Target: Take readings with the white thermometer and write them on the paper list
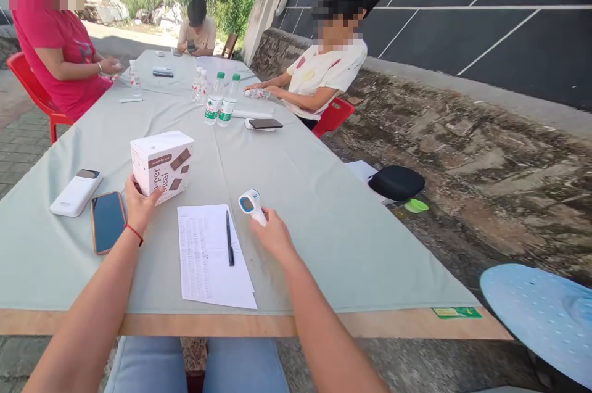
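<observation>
My left hand [141,205] is closed around the lower near side of a white and brown meal box [161,165], which stands tilted or upright on the cloth; I cannot tell if it is lifted. In my right hand [272,232] is a white and blue infrared thermometer [252,205], gripped by its handle, its small screen facing me. Between my hands lie printed paper sheets [203,263] with a black pen [230,239] on them. Left of my left wrist are a phone [108,222] with an orange edge and a white power bank [76,193].
A pale cloth covers the long table [333,245]. Green-capped water bottles [219,103] stand mid-table, near a dark phone [265,124]. Three people sit around the far part: one in pink [55,47], one in white [324,75], one at the end [198,29]. A blue stool [541,313] is at right.
</observation>
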`<state>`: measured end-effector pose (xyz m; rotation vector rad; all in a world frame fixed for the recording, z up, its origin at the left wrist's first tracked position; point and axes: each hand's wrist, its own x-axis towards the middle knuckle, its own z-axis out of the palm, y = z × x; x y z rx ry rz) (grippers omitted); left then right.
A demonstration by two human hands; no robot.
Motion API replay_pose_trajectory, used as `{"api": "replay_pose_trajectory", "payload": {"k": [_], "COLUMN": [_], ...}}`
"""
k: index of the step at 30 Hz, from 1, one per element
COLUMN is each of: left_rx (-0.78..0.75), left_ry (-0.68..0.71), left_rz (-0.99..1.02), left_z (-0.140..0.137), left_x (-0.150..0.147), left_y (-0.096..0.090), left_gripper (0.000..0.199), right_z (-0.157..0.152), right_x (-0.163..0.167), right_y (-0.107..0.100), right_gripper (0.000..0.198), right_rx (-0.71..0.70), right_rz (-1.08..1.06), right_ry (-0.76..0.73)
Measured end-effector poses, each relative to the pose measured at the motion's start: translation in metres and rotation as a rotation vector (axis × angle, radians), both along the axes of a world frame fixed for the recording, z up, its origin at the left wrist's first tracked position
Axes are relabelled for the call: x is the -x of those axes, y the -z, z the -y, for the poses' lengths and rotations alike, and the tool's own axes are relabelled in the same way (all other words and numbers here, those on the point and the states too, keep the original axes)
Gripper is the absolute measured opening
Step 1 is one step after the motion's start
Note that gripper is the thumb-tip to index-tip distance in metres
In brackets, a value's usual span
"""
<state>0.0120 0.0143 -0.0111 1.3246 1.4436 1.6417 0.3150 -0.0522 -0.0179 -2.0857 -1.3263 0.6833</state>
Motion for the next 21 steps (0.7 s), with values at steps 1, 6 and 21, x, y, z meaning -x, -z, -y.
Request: {"api": "replay_pose_trajectory", "payload": {"k": [1,6,21], "left_rx": [0.013,0.128,0.239], "left_ry": [0.028,0.207,0.376], "left_rz": [0.047,0.346,-0.087], "left_z": [0.008,0.042,0.049], "left_x": [-0.003,-0.022,-0.012], "left_y": [-0.004,-0.011,0.003], "left_gripper": [0.078,0.07,0.075], "right_z": [0.005,0.034,0.026], "right_x": [0.006,0.056,0.11], "right_y": [-0.006,-0.039,-0.044], "right_gripper": [0.037,0.027,0.031], "right_rx": [-0.108,-0.354,-0.325], "right_rz": [-0.163,-0.854,-0.915], "right_ry": [0.044,-0.231,-0.356]}}
